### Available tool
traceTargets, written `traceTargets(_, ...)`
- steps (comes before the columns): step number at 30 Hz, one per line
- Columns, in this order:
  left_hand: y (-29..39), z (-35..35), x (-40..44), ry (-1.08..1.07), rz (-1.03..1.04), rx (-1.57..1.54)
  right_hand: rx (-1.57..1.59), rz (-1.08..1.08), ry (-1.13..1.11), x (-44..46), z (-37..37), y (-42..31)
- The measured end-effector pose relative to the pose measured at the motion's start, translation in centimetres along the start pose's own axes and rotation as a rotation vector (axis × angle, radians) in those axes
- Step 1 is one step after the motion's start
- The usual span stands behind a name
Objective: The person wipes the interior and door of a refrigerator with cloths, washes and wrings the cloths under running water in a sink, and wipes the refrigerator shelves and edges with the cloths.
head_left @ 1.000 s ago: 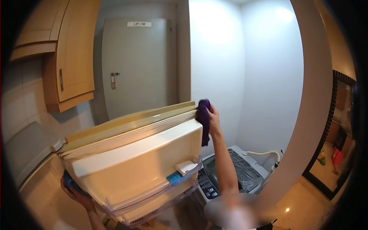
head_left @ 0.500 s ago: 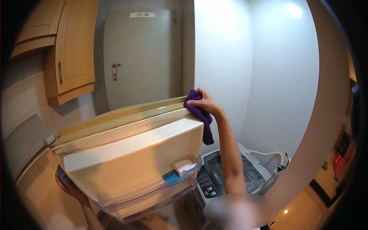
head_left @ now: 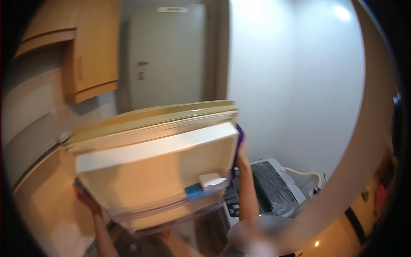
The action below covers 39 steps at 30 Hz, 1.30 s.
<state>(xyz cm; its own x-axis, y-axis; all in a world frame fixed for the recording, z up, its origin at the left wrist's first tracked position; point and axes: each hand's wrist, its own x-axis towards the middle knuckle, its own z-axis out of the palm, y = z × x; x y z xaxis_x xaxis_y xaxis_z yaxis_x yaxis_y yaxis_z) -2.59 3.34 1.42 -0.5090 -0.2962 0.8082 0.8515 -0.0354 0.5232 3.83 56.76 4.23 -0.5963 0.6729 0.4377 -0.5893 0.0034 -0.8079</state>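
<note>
Purple cloth (head_left: 239, 132) at the right hand (head_left: 242, 153), set against the right side edge of a broad cream refrigerator door (head_left: 154, 171) with a moulded white inner lining. See fabric above and below that hand, but cannot tell how tightly its fingers close, with the door edge and motion blur hiding them. At the opposite, lower left edge, see the left hand (head_left: 87, 198) around the side, with a small patch of blue material (head_left: 77, 183) at its fingers; cannot tell whether these are together or apart. Find the refrigerator door between both hands, tilted, higher on the right than on the left. Low between the hands, nearer the right one, note a small white plastic piece (head_left: 212, 180) beside a flat blue piece (head_left: 193, 189), both at a clear plastic door rack (head_left: 171, 210). Beyond the right forearm, notice a washing machine (head_left: 274, 186) with plastic film over its dark top and a cream hose (head_left: 306, 172) just beside it. Above and behind the grip, see a grey room door (head_left: 169, 55); above the left hand, a light wooden wall cabinet (head_left: 97, 47).
</note>
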Motion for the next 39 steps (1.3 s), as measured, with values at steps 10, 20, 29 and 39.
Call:
traceTargets(10,4.9,1.9,9.3,0.210,0.002,0.053,0.122,0.079,0.027,-3.7,-3.2,5.5)
traceTargets(20,-7.1,-4.6,-5.9,0.090,-0.248,0.334,0.295,-0.488,0.172,-6.8,2.2,-4.6)
traceTargets(29,-7.3,-6.9,-6.8,-0.012,-0.338,0.285,-0.727,-0.834,-0.423,-18.1,27.4,-14.5)
traceTargets(39,2.2,-3.3,4.7,0.028,0.177,0.095,-0.999,-1.079,-0.579,-22.9,34.0,-11.2)
